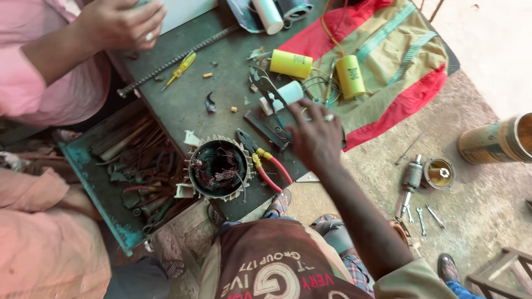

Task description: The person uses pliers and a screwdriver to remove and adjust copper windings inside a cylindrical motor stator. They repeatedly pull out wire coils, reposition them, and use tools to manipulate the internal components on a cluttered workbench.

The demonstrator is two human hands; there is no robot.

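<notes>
White plastic cylinder [289,93] lies beside two yellow capacitor cans [292,63] on the dark metal worktop [221,83]; right hand [316,135] hovers there, grip open, empty.

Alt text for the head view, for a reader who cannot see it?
The right hand reaches over a cluttered workbench toward scissors and a white cylinder. Nearby lie red-handled pliers, a motor stator and yellow capacitors. A co-worker's hand is top left.
</notes>
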